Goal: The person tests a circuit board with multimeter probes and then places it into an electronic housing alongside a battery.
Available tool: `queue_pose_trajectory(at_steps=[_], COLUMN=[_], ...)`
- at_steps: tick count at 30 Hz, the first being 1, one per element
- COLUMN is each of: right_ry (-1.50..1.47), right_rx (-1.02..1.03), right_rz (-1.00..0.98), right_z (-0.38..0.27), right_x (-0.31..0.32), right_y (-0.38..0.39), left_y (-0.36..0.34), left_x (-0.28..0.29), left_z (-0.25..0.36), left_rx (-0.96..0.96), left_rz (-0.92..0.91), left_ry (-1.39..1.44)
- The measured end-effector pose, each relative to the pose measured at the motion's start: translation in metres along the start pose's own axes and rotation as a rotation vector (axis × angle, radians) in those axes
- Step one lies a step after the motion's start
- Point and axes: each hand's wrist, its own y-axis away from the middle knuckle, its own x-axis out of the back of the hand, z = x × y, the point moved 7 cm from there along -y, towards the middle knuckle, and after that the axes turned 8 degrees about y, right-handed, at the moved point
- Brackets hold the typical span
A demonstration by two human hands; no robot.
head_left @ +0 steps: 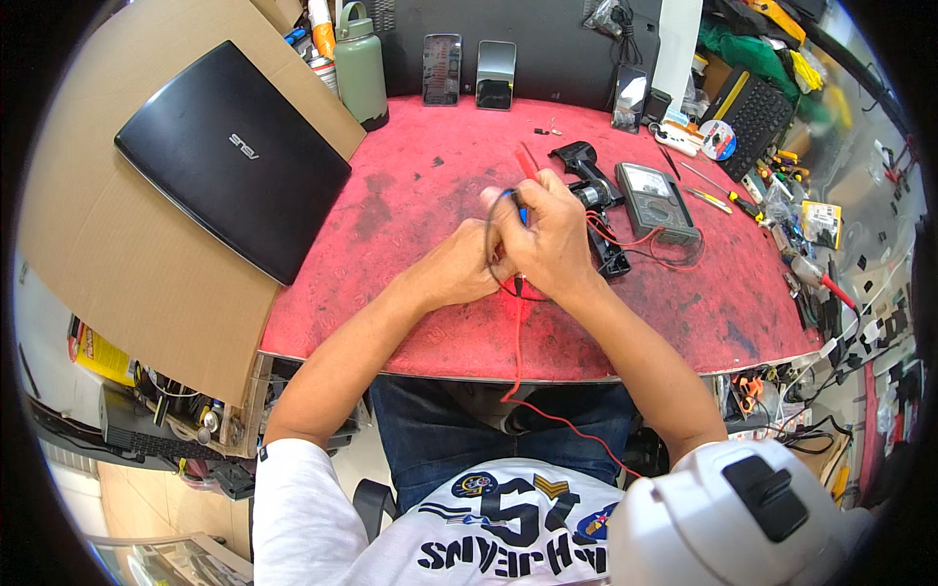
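My right hand (pixel 545 234) is closed around slim probes, a red one (pixel 528 159) pointing up and a blue-and-black piece (pixel 522 213) among the fingers, with a looped black lead. My left hand (pixel 464 259) is closed beneath it, gripping something small that my fingers hide. A red cable (pixel 516 342) with a black plug hangs below both hands toward my lap. Just right of them lie black plastic housing parts (pixel 606 256) with a metal cylinder, and an analog multimeter (pixel 659 213) with red and black leads.
A closed black laptop (pixel 225 195) on cardboard (pixel 117 254) fills the left. A green bottle (pixel 362 83) and two phones (pixel 441 78) stand at the back of the red mat (pixel 371 322). Tools, a keyboard (pixel 757 122) and assorted clutter crowd the right edge.
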Motion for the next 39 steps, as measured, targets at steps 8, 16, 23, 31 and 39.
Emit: queue_pose_trajectory(at_steps=[8,16,23,31,39], right_ry=[-0.489,-0.081,-0.372,-0.342,-0.538], right_rx=[-0.299,-0.304,-0.648,-0.466,-0.344], right_rz=[0.17,-0.032,-0.206,-0.271,-0.082], right_z=[0.036,0.055,0.064,0.072,0.062], right_x=[0.073,0.096,0.138,0.127,0.144], right_y=[0.015,0.101,0.103,0.126,0.121], left_y=[0.007,0.0,0.003,0.002,0.004], left_x=[-0.005,-0.015,-0.021,-0.023,-0.022], left_z=[-0.008,-0.004,-0.018,-0.007,0.001], left_rx=[0.086,0.109,0.269,0.214,-0.009], left_rz=[-0.076,-0.083,-0.108,-0.022,0.145], left_ry=[0.114,0.156,0.167,0.058,-0.058])
